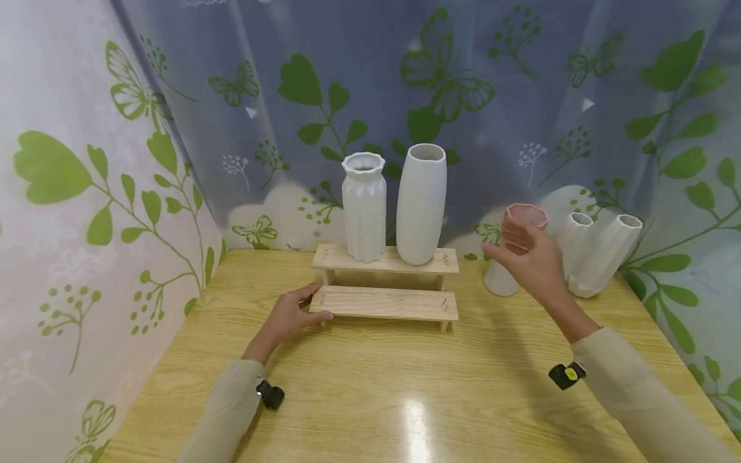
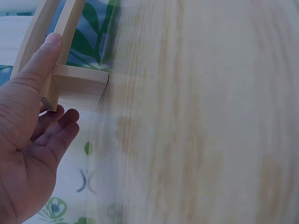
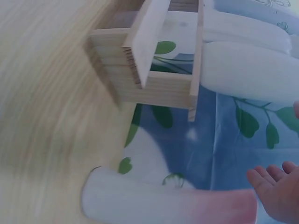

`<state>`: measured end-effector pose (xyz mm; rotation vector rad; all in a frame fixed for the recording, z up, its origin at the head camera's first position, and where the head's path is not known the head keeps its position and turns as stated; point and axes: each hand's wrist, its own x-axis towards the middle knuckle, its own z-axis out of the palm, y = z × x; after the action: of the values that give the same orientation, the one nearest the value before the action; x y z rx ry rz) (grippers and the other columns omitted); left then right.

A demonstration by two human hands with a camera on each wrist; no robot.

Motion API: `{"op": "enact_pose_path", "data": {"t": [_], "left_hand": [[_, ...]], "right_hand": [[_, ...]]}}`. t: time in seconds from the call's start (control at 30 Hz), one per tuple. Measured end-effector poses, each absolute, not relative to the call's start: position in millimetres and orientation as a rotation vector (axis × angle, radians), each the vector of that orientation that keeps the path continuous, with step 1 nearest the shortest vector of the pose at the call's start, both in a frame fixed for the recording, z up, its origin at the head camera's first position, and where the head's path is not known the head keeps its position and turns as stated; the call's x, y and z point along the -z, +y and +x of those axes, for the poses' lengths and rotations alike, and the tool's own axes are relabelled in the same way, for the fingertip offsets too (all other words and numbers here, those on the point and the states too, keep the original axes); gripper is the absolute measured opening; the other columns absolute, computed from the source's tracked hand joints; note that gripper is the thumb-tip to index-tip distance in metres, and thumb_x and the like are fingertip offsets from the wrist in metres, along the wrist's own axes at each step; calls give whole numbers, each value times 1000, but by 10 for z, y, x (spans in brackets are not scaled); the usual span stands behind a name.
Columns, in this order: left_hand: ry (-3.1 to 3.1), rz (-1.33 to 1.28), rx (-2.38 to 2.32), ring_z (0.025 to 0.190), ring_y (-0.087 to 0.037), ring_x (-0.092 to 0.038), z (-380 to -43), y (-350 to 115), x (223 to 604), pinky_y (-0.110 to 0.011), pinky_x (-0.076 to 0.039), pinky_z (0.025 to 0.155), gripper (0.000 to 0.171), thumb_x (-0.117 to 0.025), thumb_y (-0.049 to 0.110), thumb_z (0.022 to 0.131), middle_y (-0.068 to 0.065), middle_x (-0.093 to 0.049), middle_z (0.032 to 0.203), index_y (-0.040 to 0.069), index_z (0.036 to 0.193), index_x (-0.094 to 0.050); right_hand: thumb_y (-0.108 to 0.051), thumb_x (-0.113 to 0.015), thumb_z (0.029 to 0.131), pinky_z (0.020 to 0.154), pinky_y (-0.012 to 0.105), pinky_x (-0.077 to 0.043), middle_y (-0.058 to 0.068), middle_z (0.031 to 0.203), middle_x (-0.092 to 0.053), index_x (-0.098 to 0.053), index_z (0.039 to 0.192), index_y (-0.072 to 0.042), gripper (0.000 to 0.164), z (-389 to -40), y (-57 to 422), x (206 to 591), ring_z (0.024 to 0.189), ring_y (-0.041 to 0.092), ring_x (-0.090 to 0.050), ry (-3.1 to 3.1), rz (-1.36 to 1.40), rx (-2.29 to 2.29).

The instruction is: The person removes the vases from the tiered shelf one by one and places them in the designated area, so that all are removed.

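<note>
A two-tier wooden stand (image 1: 384, 303) is on the table, its lower step nearer to me. My left hand (image 1: 287, 315) grips that step's left end, thumb along the front edge and fingers behind, as the left wrist view shows too. On the upper step stand a white fluted vase (image 1: 365, 212) with a wavy rim and a taller smooth white vase (image 1: 421, 206). My right hand (image 1: 538, 263) is raised in front of a pink-and-white vase (image 1: 501, 281) right of the stand. In the right wrist view, its fingers (image 3: 262, 179) spread close to the pink rim, holding nothing.
Two more white vases stand together at the right, a slim one (image 1: 574, 247) and a faceted, leaning one (image 1: 604, 257). Behind the wooden table (image 1: 347, 392) hangs a blue curtain (image 1: 359, 38) with leaf and butterfly prints. Pale printed cloth (image 1: 52, 244) borders the left side.
</note>
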<state>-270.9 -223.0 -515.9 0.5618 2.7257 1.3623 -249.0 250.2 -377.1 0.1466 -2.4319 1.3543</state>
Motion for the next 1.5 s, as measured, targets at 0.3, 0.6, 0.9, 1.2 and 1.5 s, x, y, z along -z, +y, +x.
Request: {"op": "enact_pose_path", "data": {"t": [0.3, 0.6, 0.9, 1.2, 1.5], "left_hand": [[2710, 566, -1382, 142, -35, -45, -2700, -2231, 5141, -44, -48, 110, 93, -84, 46, 82, -16, -40, 159, 7, 156, -42], [2699, 575, -1383, 143, -35, -44, -2700, -2237, 5140, -44, -47, 110, 94, -83, 47, 83, -17, -39, 160, 5, 156, -41], [2691, 557, -1391, 144, -35, -43, -2702, -2233, 5138, -44, -47, 111, 94, -84, 46, 83, -17, -38, 160, 7, 157, -41], [2692, 529, -1393, 143, -35, -44, -2702, -2233, 5150, -44, -46, 112, 93, -84, 44, 83, -17, -38, 161, 6, 156, -41], [2695, 542, -1400, 143, -36, -44, -2693, -2226, 5148, -45, -47, 111, 93, -84, 44, 83, -17, -39, 160, 5, 156, -42]], "right_hand": [[-43, -84, 86, 111, 54, -47, 16, 152, -51, -48, 152, -9, 83, -2666, 2259, 3574, 136, 38, -53, -2484, 260, -1419], [-45, -84, 85, 110, 58, -47, 16, 160, -40, -38, 158, -9, 94, -2825, 2074, 3533, 140, 43, -47, -2534, 306, -1446], [-35, -86, 85, 114, 54, -44, 18, 157, -42, -39, 156, -6, 90, -2979, 1908, 3580, 141, 40, -45, -2493, 346, -1585], [-39, -88, 82, 113, 53, -45, 15, 152, -49, -42, 154, -9, 90, -3104, 1741, 3671, 137, 36, -50, -2480, 326, -1623], [-40, -88, 81, 110, 56, -47, 16, 154, -46, -35, 157, -9, 98, -3144, 1577, 3744, 138, 36, -50, -2455, 314, -1715]]}}
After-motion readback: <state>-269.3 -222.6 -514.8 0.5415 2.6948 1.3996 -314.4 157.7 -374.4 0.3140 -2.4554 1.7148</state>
